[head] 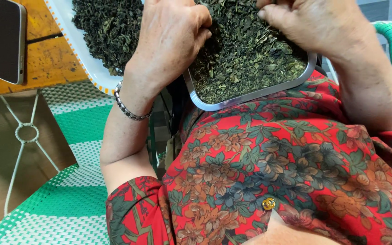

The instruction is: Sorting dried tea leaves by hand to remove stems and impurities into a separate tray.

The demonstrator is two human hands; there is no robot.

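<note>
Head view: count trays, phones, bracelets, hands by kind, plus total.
Trays: 2, metal tray and white tray, both holding dried leaves
Phones: 1, phone
Bracelets: 1, bracelet
Hands: 2, left hand, right hand
Total: 6

- Looks like my home sitting spot, maybe a porch.
- Green-and-white woven chair [69, 199] beside me.
- Worn orange wooden table [46, 54] holding a phone [5, 41].
- Trays of dried leaves [246, 50] in my lap.

dry, crumbly matt leaves [246, 54] held in a smooth shiny metal tray [250, 96], glossy white plastic tray [85, 63] beside it, worn painted wood table [46, 59], woven plastic chair [76, 204], beaded metal bracelet [125, 109]
</note>
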